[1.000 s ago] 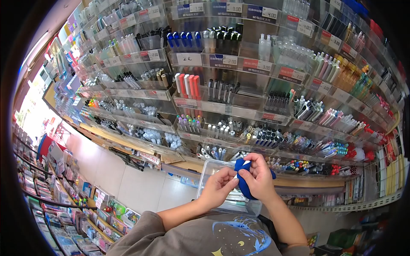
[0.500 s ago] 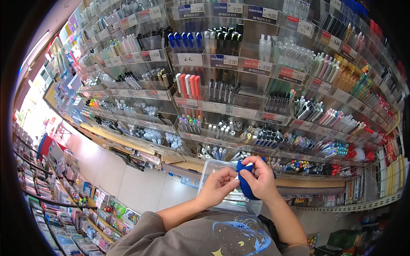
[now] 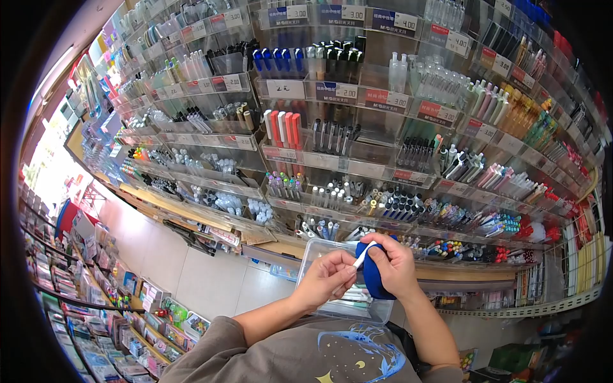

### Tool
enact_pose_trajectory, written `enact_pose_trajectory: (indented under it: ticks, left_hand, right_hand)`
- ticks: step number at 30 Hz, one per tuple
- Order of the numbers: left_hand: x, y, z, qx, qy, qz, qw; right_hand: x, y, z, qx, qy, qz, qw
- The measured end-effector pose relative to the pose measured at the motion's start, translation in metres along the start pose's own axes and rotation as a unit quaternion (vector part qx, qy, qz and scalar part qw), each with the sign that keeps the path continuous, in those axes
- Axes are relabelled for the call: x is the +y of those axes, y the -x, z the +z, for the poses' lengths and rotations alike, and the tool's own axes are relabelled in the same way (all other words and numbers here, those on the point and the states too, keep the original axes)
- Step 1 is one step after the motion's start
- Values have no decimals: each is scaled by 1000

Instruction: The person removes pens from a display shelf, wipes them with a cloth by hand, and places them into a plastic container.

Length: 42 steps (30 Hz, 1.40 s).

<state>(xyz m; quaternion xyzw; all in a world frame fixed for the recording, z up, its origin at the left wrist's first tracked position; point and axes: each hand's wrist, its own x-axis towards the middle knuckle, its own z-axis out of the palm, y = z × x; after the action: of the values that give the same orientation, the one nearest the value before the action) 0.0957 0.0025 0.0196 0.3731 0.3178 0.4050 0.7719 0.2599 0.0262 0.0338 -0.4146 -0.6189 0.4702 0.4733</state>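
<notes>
My left hand pinches the lower end of a slim white pen between thumb and fingertips. The pen slants up to the right, toward my other hand. A dark blue cloth is gripped in my right hand, whose thumb presses it close beside the pen's upper part. Part of the cloth hangs below those fingers. Under both hands is a clear plastic box, with several white and greenish pens lying in it. My hands and the cloth cover much of the box.
A tiered clear rack full of pens, with price tags, rises in front of me. A wooden ledge runs below it. Shelves of packaged goods stand at the left, beside the tiled floor. A wire rack is at the right.
My right hand and the blue cloth have shifted slightly right. More of the white pen shows between my hands, where the cloth and fingers covered most of it before.
</notes>
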Motion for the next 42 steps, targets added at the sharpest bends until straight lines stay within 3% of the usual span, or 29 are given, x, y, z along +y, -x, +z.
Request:
enact_pose_trajectory:
  ticks: [2, 5, 15, 19, 22, 25, 27, 29, 30, 33, 36, 42]
  left_hand:
    - [2, 1, -2, -23, 45, -8, 999]
    - [3, 1, -3, -47, 86, -19, 995]
    - [2, -3, -4, -58, 119, -48, 990]
    - [-1, -1, -7, -81, 188, -62, 977]
    - [-1, -3, -6, -55, 104, -47, 992]
    - [-5, -1, 2, -42, 38, -33, 998]
    - [-5, 3, 5, -47, -39, -37, 997]
    - [-4, 9, 1, -72, -105, -44, 991]
    - [-3, 13, -1, -72, -128, -80, 986]
    - [-6, 11, -2, -70, -132, -46, 988]
    - [-25, 5, 1, -4, -201, 60, 978]
    - [-22, 5, 4, 79, -349, 101, 928]
  right_hand:
    - [3, -1, 0, 6, -6, -42, 999]
    - [2, 5, 2, -29, -137, 52, 989]
    - [14, -2, -2, 8, -41, -24, 999]
    - [1, 1, -1, -33, -106, 32, 993]
    - [1, 2, 3, 5, -74, 48, 996]
    - [8, -4, 3, 76, 25, -56, 995]
    - [2, -7, 4, 150, 13, -57, 987]
    - [-7, -8, -4, 190, -41, 16, 981]
    - [-4, -9, -9, 201, -36, -9, 979]
    - [0, -8, -5, 236, -96, -13, 967]
    - [8, -9, 4, 238, -197, 3, 951]
    - [6, -1, 21, 218, -246, 42, 943]
